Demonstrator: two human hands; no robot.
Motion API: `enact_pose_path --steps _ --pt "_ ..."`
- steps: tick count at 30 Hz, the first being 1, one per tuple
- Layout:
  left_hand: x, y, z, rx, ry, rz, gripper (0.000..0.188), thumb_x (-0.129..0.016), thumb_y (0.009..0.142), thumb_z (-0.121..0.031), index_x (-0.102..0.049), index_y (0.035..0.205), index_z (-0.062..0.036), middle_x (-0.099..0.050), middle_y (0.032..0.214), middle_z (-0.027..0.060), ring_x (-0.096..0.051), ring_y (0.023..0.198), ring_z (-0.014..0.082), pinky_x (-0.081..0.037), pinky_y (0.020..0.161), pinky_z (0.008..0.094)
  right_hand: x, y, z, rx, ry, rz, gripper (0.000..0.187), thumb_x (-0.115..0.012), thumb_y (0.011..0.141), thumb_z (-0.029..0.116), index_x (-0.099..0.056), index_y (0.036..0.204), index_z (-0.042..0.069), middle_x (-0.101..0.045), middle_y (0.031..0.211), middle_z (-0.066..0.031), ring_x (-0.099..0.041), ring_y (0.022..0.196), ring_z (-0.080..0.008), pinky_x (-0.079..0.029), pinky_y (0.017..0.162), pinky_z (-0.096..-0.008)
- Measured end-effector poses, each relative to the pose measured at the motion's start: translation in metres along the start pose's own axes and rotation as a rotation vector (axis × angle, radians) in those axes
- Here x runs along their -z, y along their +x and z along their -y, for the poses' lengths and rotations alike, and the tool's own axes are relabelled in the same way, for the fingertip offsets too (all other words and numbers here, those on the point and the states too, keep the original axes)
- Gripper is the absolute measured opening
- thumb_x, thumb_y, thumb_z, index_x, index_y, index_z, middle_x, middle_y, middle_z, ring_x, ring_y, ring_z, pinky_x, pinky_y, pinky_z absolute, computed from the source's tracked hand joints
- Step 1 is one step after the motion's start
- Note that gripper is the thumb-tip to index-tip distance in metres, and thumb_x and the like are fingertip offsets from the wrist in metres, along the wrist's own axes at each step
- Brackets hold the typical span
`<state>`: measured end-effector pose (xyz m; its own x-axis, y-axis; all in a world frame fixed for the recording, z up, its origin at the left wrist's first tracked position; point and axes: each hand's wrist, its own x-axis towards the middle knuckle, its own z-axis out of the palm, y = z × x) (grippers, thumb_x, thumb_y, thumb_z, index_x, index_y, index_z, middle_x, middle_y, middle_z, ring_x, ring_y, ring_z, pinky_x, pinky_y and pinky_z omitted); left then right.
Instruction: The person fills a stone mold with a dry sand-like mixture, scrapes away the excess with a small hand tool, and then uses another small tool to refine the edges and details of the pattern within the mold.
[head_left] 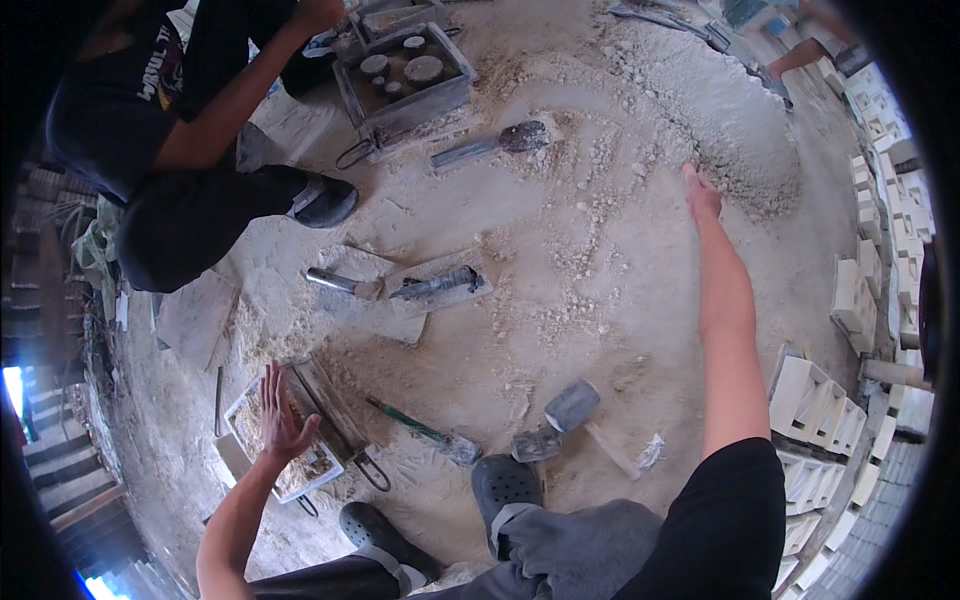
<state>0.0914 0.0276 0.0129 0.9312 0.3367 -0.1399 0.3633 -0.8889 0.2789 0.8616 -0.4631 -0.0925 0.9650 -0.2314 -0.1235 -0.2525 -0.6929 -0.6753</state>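
All fingers of the left hand (283,420) are straight, gripping nothing, above the powder-filled box (316,486), which lies at lower left near a grey shoe (385,535). The right hand (704,198) stretches to the pale powder heap (745,130) at upper right; its fingers look partly bent, but I cannot tell whether they grasp something. Lower, near the middle, a mallet (573,405) lies on the dusty floor (640,350), beside a green-handled tool (420,428).
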Motion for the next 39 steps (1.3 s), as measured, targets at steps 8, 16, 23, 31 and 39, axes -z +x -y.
enact_pose_path --steps 8,16,23,31,39 --pt "0.037 -0.038 0.009 -0.067 0.179 0.308 0.098 -0.065 0.09 -0.048 -0.02 0.156 0.0087 -0.019 0.164 0.0284 -0.015 0.154 0.045 -0.013 0.126 0.0513 -0.002 -0.103 0.001 0.126 0.011 0.134 0.066 -0.069 0.084 0.067 -0.071 0.132 0.022 -0.07 0.078 -0.002 -0.061 0.064 -0.0112 -0.047 0.059 -0.0289" --pt "0.042 -0.061 0.011 -0.189 0.215 0.33 0.097 -0.054 0.095 -0.059 -0.023 0.155 0.0106 -0.018 0.166 0.027 -0.01 0.156 0.0417 -0.009 0.127 0.0483 0.025 -0.226 0.031 0.289 0.151 0.404 0.056 -0.071 0.093 0.05 -0.066 0.137 0.016 -0.062 0.07 0.0006 -0.045 0.052 -0.0065 -0.037 0.048 -0.0274" --pt "0.01 -0.086 -0.013 -0.017 0.198 0.044 0.088 -0.046 0.1 -0.06 -0.025 0.158 0.0009 -0.018 0.167 0.0211 -0.015 0.156 0.0364 -0.013 0.127 0.0466 0.022 -0.387 0.061 0.308 0.209 0.686 0.055 -0.071 0.095 0.044 -0.062 0.141 0.015 -0.057 0.072 0.0022 -0.042 0.05 -0.004 -0.031 0.043 -0.0225" --pt "0.021 -0.199 -0.003 0.236 0.15 0.021 0.104 -0.05 0.093 -0.071 -0.02 0.158 0.0051 -0.013 0.167 0.0239 -0.01 0.157 0.0359 -0.01 0.127 0.0464 -0.018 -0.545 0.11 0.587 0.169 1.139 0.049 -0.072 0.097 0.032 -0.064 0.139 0.009 -0.063 0.079 0.0018 -0.048 0.059 -0.0025 -0.037 0.049 -0.0217" --pt "-0.021 -0.23 0.004 0.564 0.04 -0.22 0.141 -0.053 0.074 -0.092 -0.008 0.156 0.0132 -0.012 0.166 0.0282 -0.007 0.156 0.0394 -0.01 0.128 0.046 -0.046 -0.656 0.137 1.093 0.094 1.292 0.042 -0.073 0.094 0.026 -0.068 0.131 0.005 -0.076 0.099 -0.0105 -0.071 0.081 -0.0165 -0.054 0.071 -0.0319"
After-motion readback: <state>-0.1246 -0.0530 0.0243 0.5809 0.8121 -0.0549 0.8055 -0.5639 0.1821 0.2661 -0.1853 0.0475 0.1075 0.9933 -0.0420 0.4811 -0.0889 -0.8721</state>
